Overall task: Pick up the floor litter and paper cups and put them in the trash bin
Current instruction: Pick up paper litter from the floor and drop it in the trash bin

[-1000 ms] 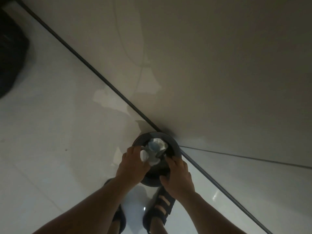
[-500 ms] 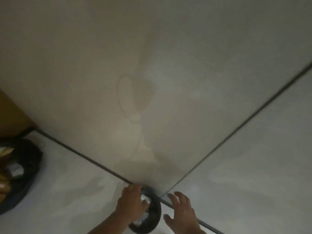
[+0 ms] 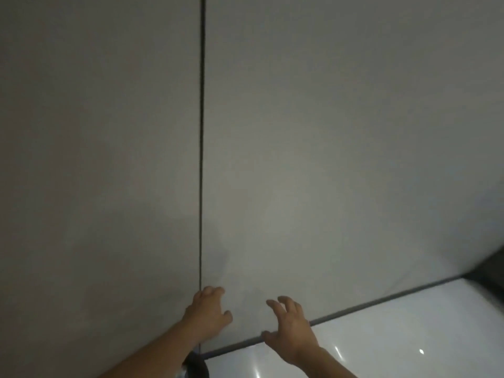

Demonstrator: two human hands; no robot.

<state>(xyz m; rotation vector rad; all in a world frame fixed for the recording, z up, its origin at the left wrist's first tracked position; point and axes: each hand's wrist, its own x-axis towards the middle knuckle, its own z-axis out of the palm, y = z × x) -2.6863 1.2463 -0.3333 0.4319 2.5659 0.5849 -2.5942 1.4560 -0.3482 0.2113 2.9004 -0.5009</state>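
At the very bottom of the frame, just left of centre, a sliver of the dark trash bin (image 3: pixel 200 366) shows under my left forearm, which crosses in front of it. It sits on the floor at the foot of the wall, cut off by the frame's lower edge. There is a small pale glint at its left side, but I cannot tell what that is, and I cannot see into the bin.

My left hand (image 3: pixel 208 315) is raised above the bin, in the lower middle of the frame. Its fingers are curled loosely forward and its grip holds nothing. My right hand (image 3: pixel 291 326) is just to the right of it, apart from it and at about the same height. Its fingers are spread and bent like a claw and its thumb is out to the left. That grip is empty too. Neither hand touches the bin.

In the lower right lies the glossy white floor (image 3: pixel 381 350), with a few bright spots of reflected light on it. A dark baseboard strip (image 3: pixel 368 305) runs diagonally from under my hands up towards the right edge, where the floor meets the wall.

The plain grey wall (image 3: pixel 327 132) fills most of the frame. A thin dark vertical seam (image 3: pixel 202 132) runs down it from the top edge to behind my left hand. At the far right edge, above the floor, is a dark patch (image 3: pixel 491 271) that is too blurred to make out.
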